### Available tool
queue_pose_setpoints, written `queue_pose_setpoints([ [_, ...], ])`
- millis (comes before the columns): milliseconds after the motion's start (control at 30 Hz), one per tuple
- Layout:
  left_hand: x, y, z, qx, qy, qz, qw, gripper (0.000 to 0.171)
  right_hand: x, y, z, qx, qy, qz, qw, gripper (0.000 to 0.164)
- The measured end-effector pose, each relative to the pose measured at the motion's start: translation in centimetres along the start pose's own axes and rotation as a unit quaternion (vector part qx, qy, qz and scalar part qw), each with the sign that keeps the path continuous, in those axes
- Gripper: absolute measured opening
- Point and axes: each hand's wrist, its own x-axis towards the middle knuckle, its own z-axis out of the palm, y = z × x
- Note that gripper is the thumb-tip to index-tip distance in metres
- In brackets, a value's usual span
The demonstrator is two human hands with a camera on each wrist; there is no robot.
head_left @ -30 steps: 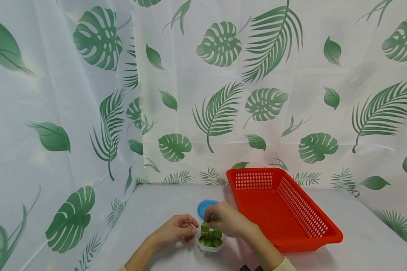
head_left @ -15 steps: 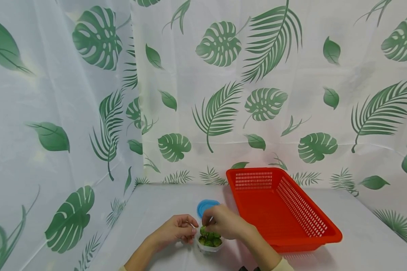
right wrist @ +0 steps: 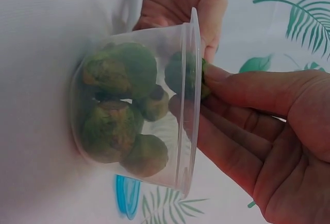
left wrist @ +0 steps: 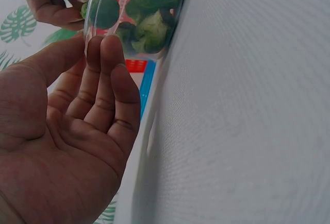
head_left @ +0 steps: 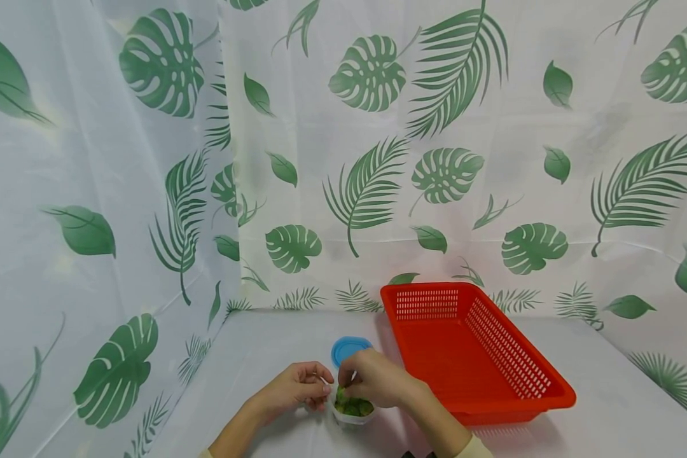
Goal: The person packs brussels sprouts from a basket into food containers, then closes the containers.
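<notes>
A clear plastic tub (right wrist: 188, 147) holding several Brussels sprouts (right wrist: 109, 131) stands on the white table. Between the thumb and fingers of my right hand (head_left: 378, 380) is one Brussels sprout (left wrist: 104, 11), pinched just inside the tub's mouth above the others. My left hand (head_left: 299, 389) is at the tub's left side, its fingers gently bent and fingertips right at the rim in the left wrist view. It grips nothing. From the head view, the right hand covers part of the tub and the pinched sprout.
Behind the tub lies a blue lid (head_left: 348, 350). To the right stands a large red plastic basket (head_left: 449, 356) with slotted walls. A leaf-patterned curtain (head_left: 320, 159) hangs behind and to the left of the table (head_left: 275, 337).
My right hand has lowered slightly, bringing the pinched sprout down into the tub. The left hand stays beside the tub.
</notes>
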Motion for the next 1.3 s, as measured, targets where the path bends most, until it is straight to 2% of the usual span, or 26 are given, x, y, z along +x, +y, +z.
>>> queue_pose_setpoints([
  [767, 0.05, -0.05, -0.07, 0.002, -0.003, 0.005, 1.0, 0.028, 0.21, 0.11, 0.89, -0.02, -0.001, 0.014, 1.0, 0.007],
  [1067, 0.02, 0.03, -0.07, -0.001, -0.002, 0.002, 1.0, 0.03, 0.28, -0.06, 0.95, -0.046, -0.003, -0.002, 0.999, 0.008],
  [1300, -0.03, 0.07, -0.05, -0.002, -0.003, 0.003, 1.0, 0.029, 0.22, -0.12, 1.01, -0.038, 0.002, -0.004, 0.999, 0.007],
])
